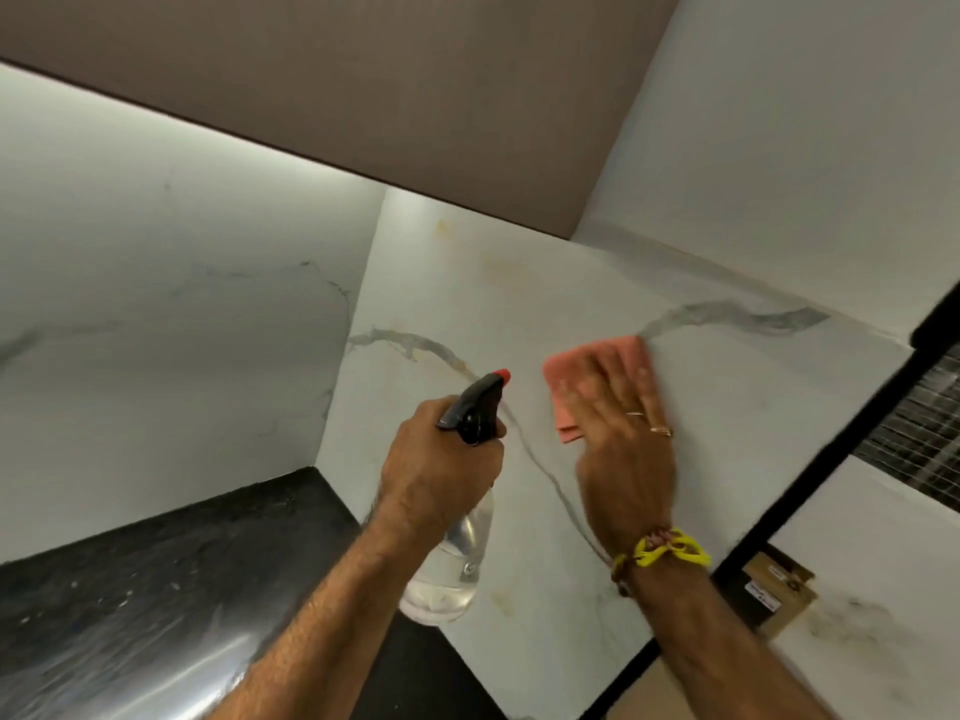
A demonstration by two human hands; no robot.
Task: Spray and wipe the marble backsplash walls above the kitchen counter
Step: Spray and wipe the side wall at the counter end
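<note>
Hands, as I read them: left hand (441, 459) grips spray bottle (452, 558) above the black table (156, 589); right hand (618, 433), fingers flat, presses pink cloth (597, 366) on marble backsplash (519, 304), right of the bottle.

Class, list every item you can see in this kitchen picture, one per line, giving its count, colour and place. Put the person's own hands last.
marble backsplash: two walls meeting at a corner, white with grey veins, above the counter
counter: one, glossy black, lower left
upper cabinet: one, brown, top
spray bottle: one, clear with black head and red nozzle, centre
cloth: one, pink, flat on the right-hand wall
window frame: one, black, right edge
wall switch plate: one, gold-toned, lower right
wrist thread: one, yellow, right wrist
left hand: grips the bottle's neck
right hand: presses the cloth, fingers spread
</note>
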